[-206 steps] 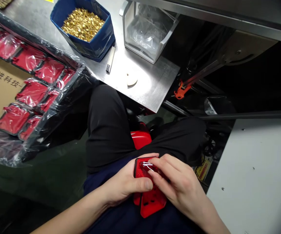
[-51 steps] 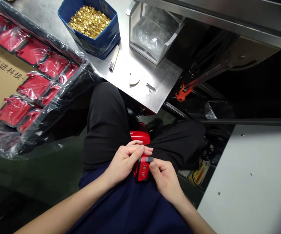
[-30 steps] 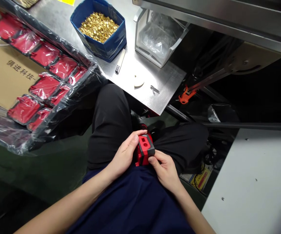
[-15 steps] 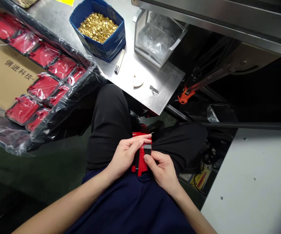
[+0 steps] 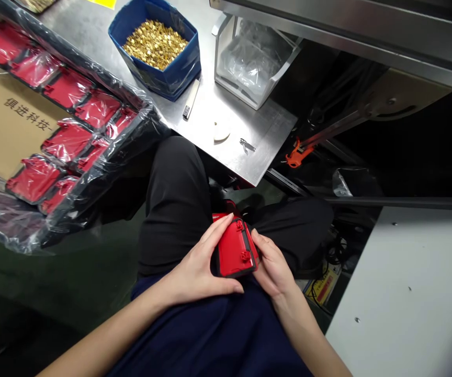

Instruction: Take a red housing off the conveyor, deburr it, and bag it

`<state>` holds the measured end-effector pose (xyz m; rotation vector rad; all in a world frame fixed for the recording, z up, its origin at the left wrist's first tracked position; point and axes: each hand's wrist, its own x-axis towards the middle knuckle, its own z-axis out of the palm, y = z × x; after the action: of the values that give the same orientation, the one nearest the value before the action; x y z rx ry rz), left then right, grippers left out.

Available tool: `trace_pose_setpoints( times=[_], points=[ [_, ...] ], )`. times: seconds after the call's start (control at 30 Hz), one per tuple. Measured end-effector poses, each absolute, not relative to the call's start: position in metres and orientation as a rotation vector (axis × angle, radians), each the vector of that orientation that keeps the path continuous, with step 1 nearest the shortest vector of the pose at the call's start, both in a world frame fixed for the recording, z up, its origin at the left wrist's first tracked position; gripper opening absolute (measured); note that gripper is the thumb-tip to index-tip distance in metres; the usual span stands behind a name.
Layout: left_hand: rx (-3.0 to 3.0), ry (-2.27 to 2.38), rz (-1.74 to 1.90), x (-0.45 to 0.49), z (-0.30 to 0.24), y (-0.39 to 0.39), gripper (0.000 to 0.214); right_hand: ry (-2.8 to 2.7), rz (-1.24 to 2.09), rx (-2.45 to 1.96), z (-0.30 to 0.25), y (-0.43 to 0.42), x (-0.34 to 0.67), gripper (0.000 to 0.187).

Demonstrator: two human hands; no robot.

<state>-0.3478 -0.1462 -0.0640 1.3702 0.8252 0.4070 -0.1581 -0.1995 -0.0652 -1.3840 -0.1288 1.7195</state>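
Over my lap I hold a red plastic cover with a black rim point(image 5: 232, 250), its two small red hinge lugs facing up along the right side. My left hand point(image 5: 200, 267) is wrapped around its left side, thumb below the near edge and fingers along the far left. My right hand point(image 5: 272, 264) grips the right edge, with some of its fingers hidden beneath. Another red part shows just beyond the cover, between my knees; how the two relate I cannot tell.
Left of me, a plastic-lined box holds several similar red covers point(image 5: 69, 140) around cardboard point(image 5: 10, 125). On the metal bench point(image 5: 245, 165) stand a blue bin point(image 5: 171, 86) of brass pieces and a white bin point(image 5: 245, 94) of clear bags. A white-handled cutter point(image 5: 192, 99) and nail clippers point(image 5: 247, 145) lie nearby.
The red cover has been turned, so its broad face with the hinge lugs now shows instead of a narrow side. My left hand has spread around it; my right hand has shifted slightly right.
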Motion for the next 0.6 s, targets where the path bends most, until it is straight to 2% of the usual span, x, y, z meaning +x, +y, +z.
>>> trace_pose_setpoints(
  times=[0.2,0.47,0.53,0.6],
  points=[
    [1.448,0.791,0.445,-0.352,-0.062,-0.150,0.130,0.039,1.770,-1.280,-0.073,-0.212,-0.147,0.033],
    [1.430,0.855,0.591,-0.355,-0.067,-0.151,0.118,0.083,1.694,-1.265,-0.077,-0.211,-0.150,0.030],
    [1.417,0.914,0.629,-0.355,-0.067,-0.153,0.099,0.089,1.669,-1.246,-0.078,-0.207,-0.152,0.029],
    [1.374,1.005,0.658,-0.354,-0.067,-0.154,0.071,0.083,1.650,-1.223,-0.078,-0.202,-0.155,0.029]
  ],
)
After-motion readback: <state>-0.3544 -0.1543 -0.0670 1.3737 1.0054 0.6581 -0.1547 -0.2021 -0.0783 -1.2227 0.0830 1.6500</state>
